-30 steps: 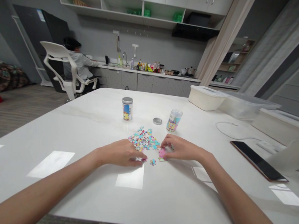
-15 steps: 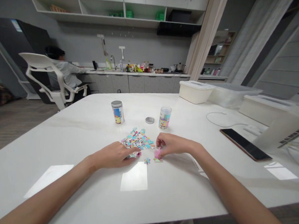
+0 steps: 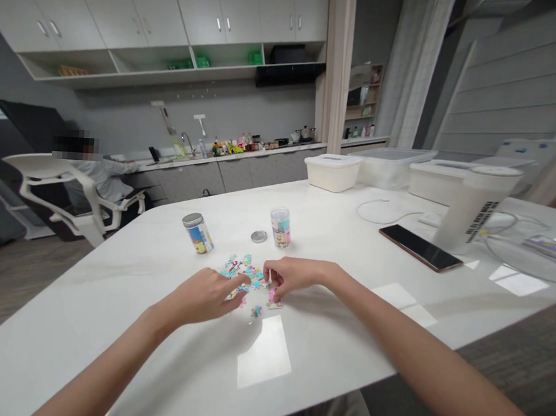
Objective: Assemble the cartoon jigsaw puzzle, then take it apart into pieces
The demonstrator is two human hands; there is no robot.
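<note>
A heap of small colourful puzzle pieces [image 3: 243, 272] lies on the white table [image 3: 326, 336] in front of me. My left hand [image 3: 206, 296] rests palm down at the heap's near left side, fingers stretched onto the pieces. My right hand [image 3: 293, 277] is curled at the heap's right side, its fingertips pinching a small piece held upright. A pink joined bit [image 3: 273, 299] lies just below that hand. Behind the heap stand a lidded tin jar [image 3: 198, 232], an open clear jar [image 3: 280, 227] and its loose lid [image 3: 259, 236].
A dark phone [image 3: 419, 248] lies to the right, next to a white appliance [image 3: 471, 207] and cables. White lidded bins [image 3: 333, 171] stand at the table's far side. A person sits in a white chair [image 3: 67, 189] at the back left, by a kitchen counter.
The view has swung to the right and tilted. My left hand has slid up onto the heap. My right hand has pulled its fingers in and lifted a small piece.
</note>
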